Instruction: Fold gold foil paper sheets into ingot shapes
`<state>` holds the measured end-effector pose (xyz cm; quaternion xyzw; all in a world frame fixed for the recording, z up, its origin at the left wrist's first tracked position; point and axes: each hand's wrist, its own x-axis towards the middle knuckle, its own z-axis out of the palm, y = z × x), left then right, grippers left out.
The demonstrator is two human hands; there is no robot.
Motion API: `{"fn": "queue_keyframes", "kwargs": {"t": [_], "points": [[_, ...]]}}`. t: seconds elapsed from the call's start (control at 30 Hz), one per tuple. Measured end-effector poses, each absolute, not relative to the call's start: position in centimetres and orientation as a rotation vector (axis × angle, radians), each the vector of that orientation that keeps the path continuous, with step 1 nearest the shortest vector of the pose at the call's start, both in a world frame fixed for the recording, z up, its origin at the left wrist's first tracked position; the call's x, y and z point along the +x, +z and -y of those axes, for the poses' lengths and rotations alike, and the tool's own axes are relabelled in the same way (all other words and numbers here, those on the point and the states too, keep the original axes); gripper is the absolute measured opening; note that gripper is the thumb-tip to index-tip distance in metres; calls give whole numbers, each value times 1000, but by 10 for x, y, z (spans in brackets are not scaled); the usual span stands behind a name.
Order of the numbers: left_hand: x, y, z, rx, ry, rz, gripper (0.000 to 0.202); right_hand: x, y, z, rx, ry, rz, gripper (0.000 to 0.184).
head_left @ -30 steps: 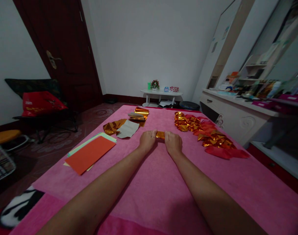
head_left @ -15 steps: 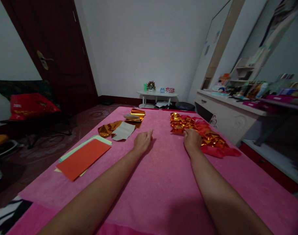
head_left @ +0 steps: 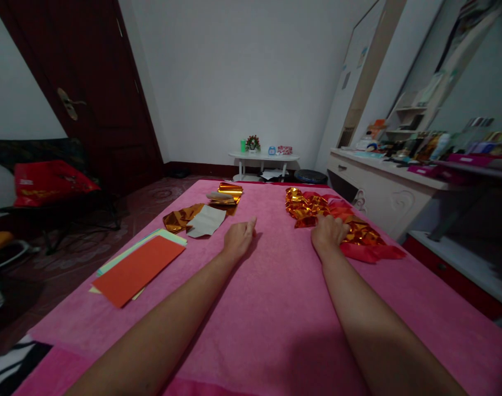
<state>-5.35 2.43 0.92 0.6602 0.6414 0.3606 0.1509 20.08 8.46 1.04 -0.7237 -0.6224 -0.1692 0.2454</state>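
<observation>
My left hand [head_left: 238, 238] rests on the pink cloth [head_left: 267, 308] near the middle, fingers loosely curled with the forefinger stretched out, holding nothing. My right hand [head_left: 327, 232] lies at the near edge of a heap of folded gold and red foil pieces [head_left: 337, 223] on the right, its fingers spread onto the heap and touching it. Nothing shows gripped in that hand.
On the left of the cloth lie a stack of orange and pale green paper sheets [head_left: 137, 268], loose gold foil and a grey sheet [head_left: 195, 218], and more gold foil [head_left: 228, 193] farther back. A white dresser [head_left: 383, 198] stands at right, a small white table [head_left: 263, 160] at the far wall.
A second ago both hands pinched a small gold foil piece at the centre. My right hand moved right to the foil heap; the left hand stayed and opened, and the small piece is gone from between them.
</observation>
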Motion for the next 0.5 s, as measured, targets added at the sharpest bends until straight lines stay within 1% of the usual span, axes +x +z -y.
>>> {"fn": "queue_keyframes", "kwargs": {"t": [0.1, 0.2, 0.27, 0.4, 0.43, 0.47, 0.5], "points": [[-52, 8, -25, 1894, 1053, -1834, 72, 197, 10, -81, -1881, -497, 1613, 31], [-53, 8, -28, 1891, 1110, -1857, 67, 185, 14, -74, -1694, -513, 1576, 36], [-58, 11, -29, 1897, 1154, -1920, 57, 172, 16, -68, -1549, -510, 1642, 39], [-81, 25, -29, 1979, 1231, -2212, 29, 140, 18, -56, -1290, -461, 1866, 41], [-89, 28, -28, 1990, 1218, -2318, 28, 133, 18, -54, -1242, -444, 1911, 41], [-97, 29, -28, 1982, 1178, -2427, 35, 127, 17, -52, -1204, -429, 1947, 39], [-105, 30, -27, 1957, 1106, -2527, 48, 123, 16, -51, -1177, -416, 1976, 38]]}}
